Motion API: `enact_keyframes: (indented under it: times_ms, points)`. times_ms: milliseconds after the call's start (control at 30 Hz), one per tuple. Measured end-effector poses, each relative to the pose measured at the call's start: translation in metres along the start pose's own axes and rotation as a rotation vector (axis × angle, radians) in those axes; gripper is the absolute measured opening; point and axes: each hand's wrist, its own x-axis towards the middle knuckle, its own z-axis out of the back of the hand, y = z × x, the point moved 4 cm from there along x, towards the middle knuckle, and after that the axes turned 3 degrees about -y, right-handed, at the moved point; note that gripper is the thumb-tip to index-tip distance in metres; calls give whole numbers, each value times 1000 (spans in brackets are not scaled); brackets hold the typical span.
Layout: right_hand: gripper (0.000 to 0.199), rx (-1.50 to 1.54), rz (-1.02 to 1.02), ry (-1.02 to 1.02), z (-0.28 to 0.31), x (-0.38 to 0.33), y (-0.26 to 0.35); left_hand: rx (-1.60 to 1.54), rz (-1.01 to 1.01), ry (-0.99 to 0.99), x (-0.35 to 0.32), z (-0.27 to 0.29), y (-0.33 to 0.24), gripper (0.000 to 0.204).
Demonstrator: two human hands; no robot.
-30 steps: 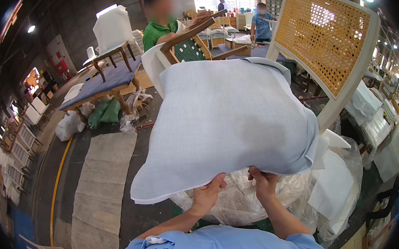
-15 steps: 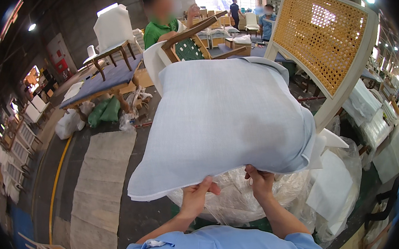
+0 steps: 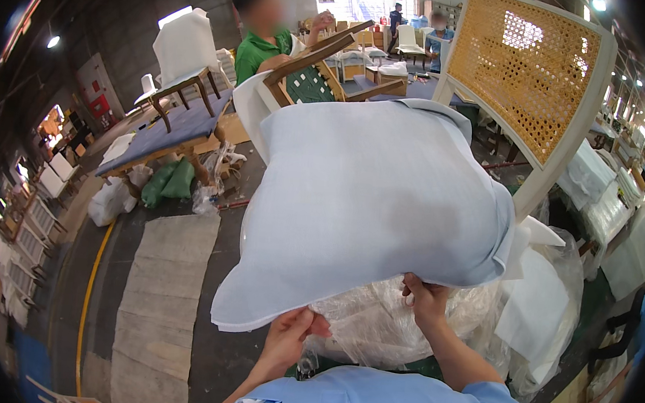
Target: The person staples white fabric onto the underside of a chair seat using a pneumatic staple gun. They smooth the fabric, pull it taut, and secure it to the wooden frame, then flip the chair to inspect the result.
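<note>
A pale blue-white fabric cover (image 3: 339, 180) lies over the seat of a chair whose back is a white frame with woven cane (image 3: 526, 70). Its near edge hangs loose, and a corner flares out at the left. My left hand (image 3: 291, 335) pinches this edge near the flared corner, thumb against fingers. Farther right, my right hand (image 3: 425, 297) is closed on the same edge, its fingertips partly tucked under the cloth. The seat beneath is hidden by the fabric.
Clear plastic wrapping (image 3: 381, 320) bulges below the chair. Across from me, a person in green (image 3: 263, 41) stands behind an upturned wooden chair frame (image 3: 309, 79). A padded blue table (image 3: 169, 132) carries a white chair at the left. A beige strip (image 3: 162, 310) lies on the floor.
My left hand has slid left and slightly down along the fabric edge toward the corner. My right hand has shifted a little to the right, still at the edge.
</note>
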Motion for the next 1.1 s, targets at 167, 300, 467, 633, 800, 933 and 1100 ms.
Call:
enact_keyframes:
  times_ms: [167, 300, 467, 633, 800, 933, 1100]
  points:
    - [6, -56, -31, -37, 0, -1, 2, -139, 163, -13, -55, 64, -6, 38]
    - [6, 40, -85, -82, -2, -4, -1, -211, 168, -203, -73, 128, -17, 31]
    - [7, 79, -120, -104, -6, -8, -1, -164, -54, -237, -52, 152, -46, 33]
    - [12, 219, -262, -113, -16, -19, 5, -139, -113, -335, -13, 146, -74, 36]
    - [11, 288, -453, -223, -35, -44, 13, -28, -19, -103, 11, 139, -93, 36]
    - [16, 318, -579, -101, -65, -63, 18, -4, 58, -5, 28, 136, -99, 32]
    - [21, 333, -602, 37, -97, -75, 26, -10, 19, 1, 53, 135, -109, 28]
